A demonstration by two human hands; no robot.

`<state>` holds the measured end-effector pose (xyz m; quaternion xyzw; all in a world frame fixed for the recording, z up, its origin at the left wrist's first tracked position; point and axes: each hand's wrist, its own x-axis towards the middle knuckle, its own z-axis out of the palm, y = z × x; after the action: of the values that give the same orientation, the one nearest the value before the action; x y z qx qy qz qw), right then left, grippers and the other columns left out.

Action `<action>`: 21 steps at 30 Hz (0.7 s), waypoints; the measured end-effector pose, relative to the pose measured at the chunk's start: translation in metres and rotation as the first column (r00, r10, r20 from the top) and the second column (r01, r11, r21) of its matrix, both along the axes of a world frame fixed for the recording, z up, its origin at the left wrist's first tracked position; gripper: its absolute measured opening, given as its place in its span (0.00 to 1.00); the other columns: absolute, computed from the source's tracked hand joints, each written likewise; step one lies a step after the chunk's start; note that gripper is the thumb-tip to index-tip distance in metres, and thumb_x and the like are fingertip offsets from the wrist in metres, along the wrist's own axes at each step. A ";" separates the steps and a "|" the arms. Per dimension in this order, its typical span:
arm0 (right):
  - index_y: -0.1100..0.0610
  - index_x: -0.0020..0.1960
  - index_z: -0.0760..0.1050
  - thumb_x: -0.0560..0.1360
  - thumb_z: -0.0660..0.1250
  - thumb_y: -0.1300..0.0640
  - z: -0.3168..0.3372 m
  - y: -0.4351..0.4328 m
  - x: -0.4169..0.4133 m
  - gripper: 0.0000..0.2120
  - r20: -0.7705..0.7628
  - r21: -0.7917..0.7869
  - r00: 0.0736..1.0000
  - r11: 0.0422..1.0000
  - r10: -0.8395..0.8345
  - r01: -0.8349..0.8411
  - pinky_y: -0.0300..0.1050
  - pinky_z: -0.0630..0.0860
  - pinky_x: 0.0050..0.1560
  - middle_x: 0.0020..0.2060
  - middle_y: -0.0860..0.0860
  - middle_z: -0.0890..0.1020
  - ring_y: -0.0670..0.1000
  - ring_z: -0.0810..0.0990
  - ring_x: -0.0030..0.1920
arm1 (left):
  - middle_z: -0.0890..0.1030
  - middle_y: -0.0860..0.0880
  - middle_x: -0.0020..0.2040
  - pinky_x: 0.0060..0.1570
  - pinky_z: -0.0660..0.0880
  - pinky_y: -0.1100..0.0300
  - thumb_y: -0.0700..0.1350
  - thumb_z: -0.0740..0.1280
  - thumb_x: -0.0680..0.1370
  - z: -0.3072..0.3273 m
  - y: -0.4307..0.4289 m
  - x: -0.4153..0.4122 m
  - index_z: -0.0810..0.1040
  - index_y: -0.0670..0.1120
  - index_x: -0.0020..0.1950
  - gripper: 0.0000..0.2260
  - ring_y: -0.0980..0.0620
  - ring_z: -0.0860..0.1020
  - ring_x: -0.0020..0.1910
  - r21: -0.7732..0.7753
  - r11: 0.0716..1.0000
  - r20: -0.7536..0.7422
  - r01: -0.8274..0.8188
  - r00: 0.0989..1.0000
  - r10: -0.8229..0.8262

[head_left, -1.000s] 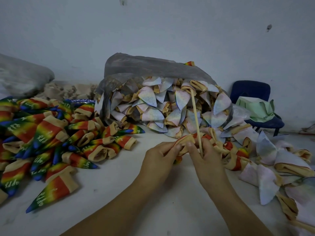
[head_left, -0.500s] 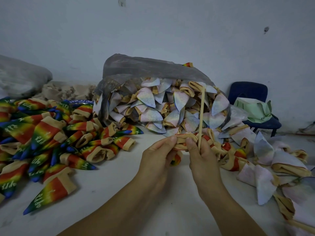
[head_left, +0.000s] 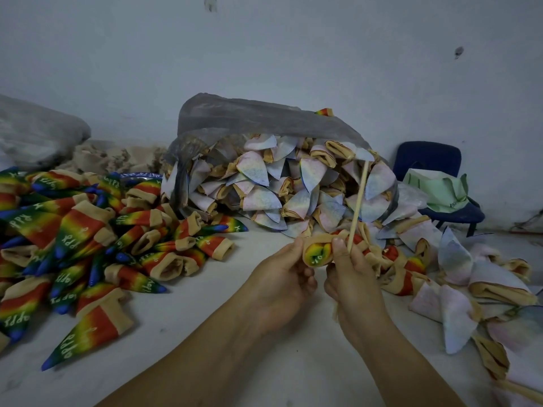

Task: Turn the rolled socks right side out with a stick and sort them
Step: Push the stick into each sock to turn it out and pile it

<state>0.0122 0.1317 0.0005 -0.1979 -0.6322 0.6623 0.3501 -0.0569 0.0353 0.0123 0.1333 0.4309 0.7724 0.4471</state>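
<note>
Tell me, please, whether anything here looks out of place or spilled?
One rainbow sock sits alone on top of the grey plastic bag, away from the rainbow pile on the left. The bag lies open, pale socks spilling onto the white surface.

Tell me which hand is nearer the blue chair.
Right. The right hand is below-left of the blue chair, gripping the stick; the left hand lies farther left, beyond the sock.

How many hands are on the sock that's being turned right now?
2. The left hand pinches the sock at its left edge; the right hand grips its right edge together with the stick. No other hands are in view.
</note>
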 end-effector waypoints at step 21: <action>0.55 0.39 0.68 0.74 0.53 0.40 -0.003 0.009 0.005 0.19 0.069 0.581 0.997 0.814 -0.040 -0.007 0.41 0.66 0.37 0.34 0.49 0.68 0.46 0.67 0.35 | 0.86 0.53 0.50 0.54 0.79 0.60 0.48 0.70 0.78 -0.013 -0.006 -0.007 0.86 0.53 0.52 0.06 0.54 0.82 0.53 -0.104 0.965 -0.518 -0.242 0.841 0.155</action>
<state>0.0168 0.1402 -0.0028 -0.1131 -0.8154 0.4268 0.3743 -0.0635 0.0293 -0.0003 0.2481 0.6066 0.7143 0.2455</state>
